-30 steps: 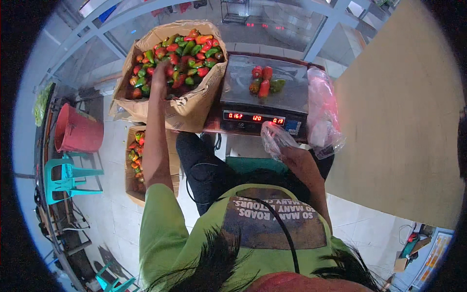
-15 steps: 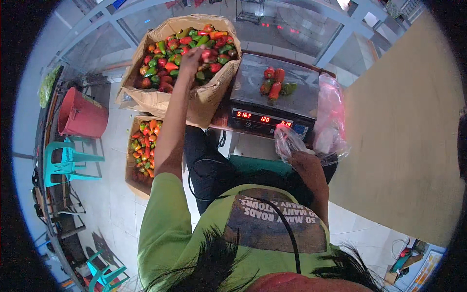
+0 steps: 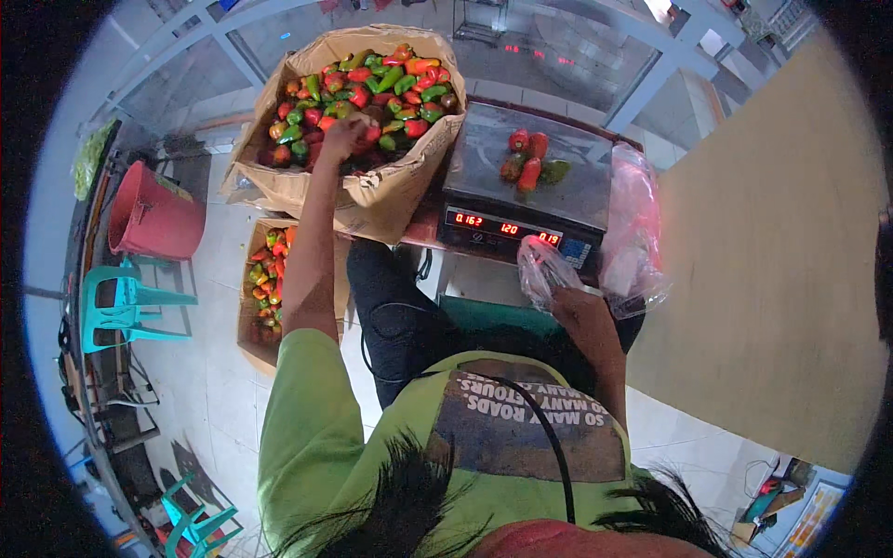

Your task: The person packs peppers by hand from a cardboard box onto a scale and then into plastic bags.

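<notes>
A large cardboard box [image 3: 391, 205] full of red, green and orange peppers [image 3: 386, 84] stands at the far left. Over its near part is my left hand [image 3: 346, 138], its fingers closed round a red pepper [image 3: 372, 134]. My right hand [image 3: 579, 309] grips a clear plastic bag [image 3: 544, 272] in front of the scale's lit display. On the metal plate of the digital scale [image 3: 484, 135] lies a small cluster of red and green peppers [image 3: 529, 172]. The fingertips of my right hand are partly hidden by the bag.
A second cardboard box [image 3: 256, 344] of peppers sits on the floor at my left. A pack of pink and clear plastic bags [image 3: 633, 223] lies beside the scale. A wooden board [image 3: 753, 270] rises at the right. Teal chairs [image 3: 121, 302] and a red bin [image 3: 153, 214] stand farther left.
My left hand has come nearer and slightly left within the big box, with the red pepper at its fingers. My right hand still holds the bag; the peppers on the scale stay put.
</notes>
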Available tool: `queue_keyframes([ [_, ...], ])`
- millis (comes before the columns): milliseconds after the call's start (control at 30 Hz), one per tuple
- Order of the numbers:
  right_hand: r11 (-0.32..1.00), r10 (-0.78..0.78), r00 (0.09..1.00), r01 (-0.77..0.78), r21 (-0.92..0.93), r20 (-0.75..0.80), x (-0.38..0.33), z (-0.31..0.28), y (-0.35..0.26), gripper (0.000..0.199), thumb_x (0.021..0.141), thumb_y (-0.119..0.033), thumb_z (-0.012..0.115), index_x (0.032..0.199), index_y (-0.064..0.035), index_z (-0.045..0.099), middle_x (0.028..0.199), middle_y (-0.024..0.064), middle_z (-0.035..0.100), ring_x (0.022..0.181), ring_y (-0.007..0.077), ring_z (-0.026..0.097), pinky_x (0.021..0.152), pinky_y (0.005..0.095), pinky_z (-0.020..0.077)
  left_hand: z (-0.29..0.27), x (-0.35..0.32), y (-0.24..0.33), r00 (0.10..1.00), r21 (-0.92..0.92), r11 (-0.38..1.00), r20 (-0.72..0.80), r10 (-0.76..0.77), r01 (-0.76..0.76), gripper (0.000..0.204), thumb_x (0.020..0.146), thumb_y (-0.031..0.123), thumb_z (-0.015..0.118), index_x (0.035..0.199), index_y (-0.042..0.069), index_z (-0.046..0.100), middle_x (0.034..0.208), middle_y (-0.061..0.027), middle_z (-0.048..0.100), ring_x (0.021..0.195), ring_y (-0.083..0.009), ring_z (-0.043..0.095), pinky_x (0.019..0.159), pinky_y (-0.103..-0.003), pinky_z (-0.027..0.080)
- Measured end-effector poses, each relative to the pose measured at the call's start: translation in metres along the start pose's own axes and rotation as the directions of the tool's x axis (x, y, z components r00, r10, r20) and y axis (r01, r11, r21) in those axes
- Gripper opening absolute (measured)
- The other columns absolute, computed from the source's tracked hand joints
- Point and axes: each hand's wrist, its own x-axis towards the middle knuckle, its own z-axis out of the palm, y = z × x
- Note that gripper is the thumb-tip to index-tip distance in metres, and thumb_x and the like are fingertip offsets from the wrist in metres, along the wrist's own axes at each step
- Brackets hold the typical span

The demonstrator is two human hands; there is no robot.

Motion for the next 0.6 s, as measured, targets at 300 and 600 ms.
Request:
queue_keyframes([
  [300, 1.000, -0.025, 0.999, 0.025, 0.013, -0.031, 0.001, 0.002, -0.002, 0.025, 0.077, -0.015, 0.055, 0.093, 0.0035, 0.056, 0.084, 0.0213, 0.057, 0.078, 0.0347, 0.057, 0.068, 0.0376, 0.0435, 0.031, -0.012, 0.006, 0.932, 0.460, 0.831, 0.318, 0.173, -0.311, 0.021, 0.069, 0.001, 0.056, 0.089, 0.008, 0.059, 0.088, -0.0081, 0.059, 0.084, -0.0226, 0.055, 0.075, -0.031, 0.041],
  [600, 1.000, -0.019, 0.999, 0.020, 0.016, -0.026, 0.002, -0.001, -0.003, 0.024, 0.078, -0.017, 0.053, 0.091, 0.0027, 0.057, 0.083, 0.0210, 0.057, 0.078, 0.0341, 0.057, 0.068, 0.0377, 0.0434, 0.033, 0.003, 0.030, 0.992, 0.359, 0.932, 0.129, -0.004, -0.043, 0.019, 0.075, 0.020, 0.060, 0.090, 0.008, 0.058, 0.079, -0.0152, 0.059, 0.077, -0.0271, 0.057, 0.071, -0.035, 0.043],
])
